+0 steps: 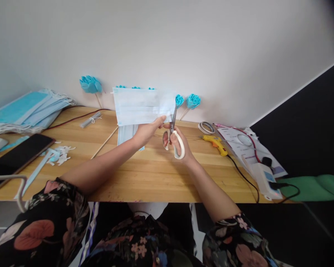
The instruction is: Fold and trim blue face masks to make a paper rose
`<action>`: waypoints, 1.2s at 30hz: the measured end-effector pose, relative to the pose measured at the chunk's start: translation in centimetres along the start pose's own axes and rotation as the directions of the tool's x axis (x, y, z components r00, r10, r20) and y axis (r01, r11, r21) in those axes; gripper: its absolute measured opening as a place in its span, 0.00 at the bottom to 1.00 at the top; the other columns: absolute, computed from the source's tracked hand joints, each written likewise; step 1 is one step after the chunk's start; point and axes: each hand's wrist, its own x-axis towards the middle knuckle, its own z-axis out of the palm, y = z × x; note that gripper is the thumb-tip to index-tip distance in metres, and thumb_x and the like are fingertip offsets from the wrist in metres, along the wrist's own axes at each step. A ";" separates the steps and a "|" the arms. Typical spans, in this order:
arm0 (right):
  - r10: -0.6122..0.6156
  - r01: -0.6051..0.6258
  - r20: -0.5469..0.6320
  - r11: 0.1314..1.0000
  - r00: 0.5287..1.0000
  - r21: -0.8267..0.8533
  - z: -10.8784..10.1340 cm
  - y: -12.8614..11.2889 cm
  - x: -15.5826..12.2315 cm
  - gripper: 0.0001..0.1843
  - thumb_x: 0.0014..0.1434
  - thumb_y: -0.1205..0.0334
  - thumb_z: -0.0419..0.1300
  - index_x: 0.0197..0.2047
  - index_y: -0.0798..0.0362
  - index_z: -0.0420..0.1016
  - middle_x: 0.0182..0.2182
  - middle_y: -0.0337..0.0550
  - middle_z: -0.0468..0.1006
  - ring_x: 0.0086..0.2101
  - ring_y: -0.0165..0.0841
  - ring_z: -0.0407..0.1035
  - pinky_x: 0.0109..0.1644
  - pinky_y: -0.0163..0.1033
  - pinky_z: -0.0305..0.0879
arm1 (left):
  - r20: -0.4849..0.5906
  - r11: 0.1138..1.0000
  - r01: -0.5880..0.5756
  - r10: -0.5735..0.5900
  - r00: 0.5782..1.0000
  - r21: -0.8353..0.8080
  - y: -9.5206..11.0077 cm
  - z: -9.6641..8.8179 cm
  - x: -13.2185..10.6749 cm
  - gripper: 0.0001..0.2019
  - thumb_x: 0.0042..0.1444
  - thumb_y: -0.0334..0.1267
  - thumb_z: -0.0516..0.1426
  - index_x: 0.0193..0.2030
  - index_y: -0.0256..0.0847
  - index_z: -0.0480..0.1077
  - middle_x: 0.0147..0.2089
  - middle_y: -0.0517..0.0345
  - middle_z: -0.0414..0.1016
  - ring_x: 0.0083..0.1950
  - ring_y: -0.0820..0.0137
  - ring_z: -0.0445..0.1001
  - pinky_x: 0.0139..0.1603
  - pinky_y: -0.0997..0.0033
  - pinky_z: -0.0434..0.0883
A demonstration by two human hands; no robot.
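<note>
My left hand (151,129) pinches the lower right part of a pale blue-white face mask (140,105), holding it up above the table. In my right hand (183,142) is a pair of scissors (179,144) with white handles, fingers through the loops. The blades point upward at the mask's right edge; whether they are open around it I cannot make out clearly. Below the raised mask lies another light blue mask piece (126,134), partly hidden by my left hand. A thin wooden stick (104,141) rests to the left of it.
Blue flowers on sticks, including one at the left (90,84) and one at the right (193,101), lean by the wall. A stack of masks (28,107), a phone (19,157) and scraps (61,155) lie left. Right are tape rolls (206,128), a yellow glue gun (215,144) and a power strip (265,181).
</note>
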 end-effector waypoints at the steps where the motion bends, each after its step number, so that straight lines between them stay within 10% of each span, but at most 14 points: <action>1: 0.006 -0.006 0.003 1.000 1.000 -0.006 0.0 -0.2 0.2 0.32 0.56 0.33 0.59 0.54 0.47 0.67 0.31 0.37 0.71 0.28 0.29 0.66 0.30 0.37 0.64 | -0.008 1.000 -0.004 0.004 1.000 -0.007 0.1 0.0 0.0 0.19 0.54 0.53 0.61 0.23 0.41 0.64 0.28 0.58 0.71 0.36 0.67 0.71 0.47 0.65 0.68; 36: 0.019 -0.019 -0.028 1.000 0.999 0.025 0.4 0.6 1.1 0.31 0.56 0.35 0.60 0.54 0.48 0.68 0.34 0.39 0.73 0.30 0.29 0.69 0.31 0.36 0.65 | -0.036 0.997 0.044 -0.042 0.998 0.066 -1.0 -0.6 0.9 0.20 0.51 0.56 0.61 0.24 0.41 0.67 0.29 0.56 0.73 0.37 0.65 0.72 0.46 0.63 0.68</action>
